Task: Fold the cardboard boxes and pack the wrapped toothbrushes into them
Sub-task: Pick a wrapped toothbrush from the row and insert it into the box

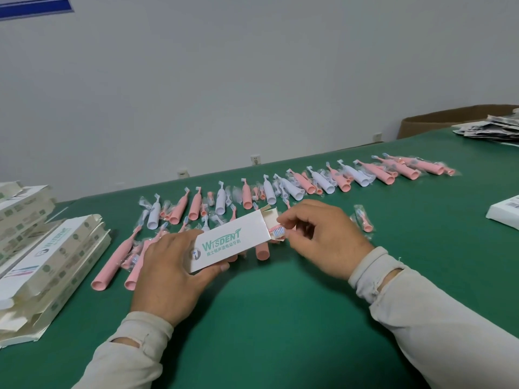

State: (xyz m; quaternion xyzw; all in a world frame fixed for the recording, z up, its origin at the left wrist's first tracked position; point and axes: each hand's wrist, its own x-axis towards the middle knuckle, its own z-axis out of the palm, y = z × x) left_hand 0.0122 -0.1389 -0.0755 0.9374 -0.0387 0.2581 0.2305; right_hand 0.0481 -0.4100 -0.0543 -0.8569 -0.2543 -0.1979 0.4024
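Note:
My left hand grips a folded white cardboard box with green lettering, held just above the green table. The box's right end is open, flaps spread. My right hand pinches a wrapped pink brush head with blue-white bristles at that open end, partly inside. Behind the hands, a long row of wrapped pink and white toothbrushes lies across the table. More pink handles lie at the left.
A stack of flat unfolded boxes sits at the left edge, with more boxes behind it. A white carton lies at the right edge. Far right are a pile of leaflets and a brown cardboard carton.

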